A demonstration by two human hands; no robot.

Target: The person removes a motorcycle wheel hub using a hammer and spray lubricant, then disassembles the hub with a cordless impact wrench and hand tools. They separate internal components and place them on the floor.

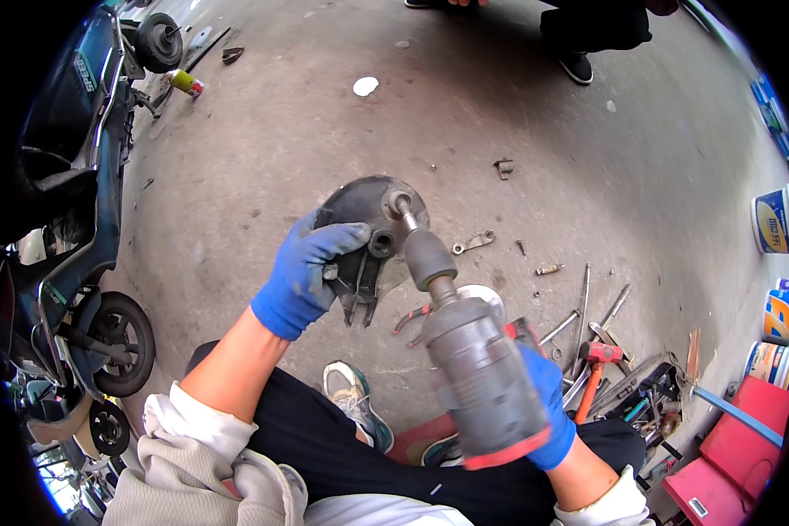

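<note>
My left hand (311, 267), in a blue work glove, is closed on the left side of a dark, round-backed metal part (355, 209), perhaps a brake drum backing plate. It has a round hole near the middle and two prongs at its lower end. In my right hand (548, 408), also gloved in blue, is a big grey and red power drill (482, 368). Its chuck (430, 260) points up and to the left. The metal bit (406, 213) reaches a round boss on the part's upper right. The drill body hides most of my right fingers.
A scooter (88, 193) stands at the left. Wrenches, a red hammer (599, 352) and a crowded tool tray (653, 394) lie to the right, beside a red toolbox (745, 447). A small link (474, 243) rests beyond the chuck. Another person's shoe (576, 68) shows at the top; buckets (773, 221) line the right.
</note>
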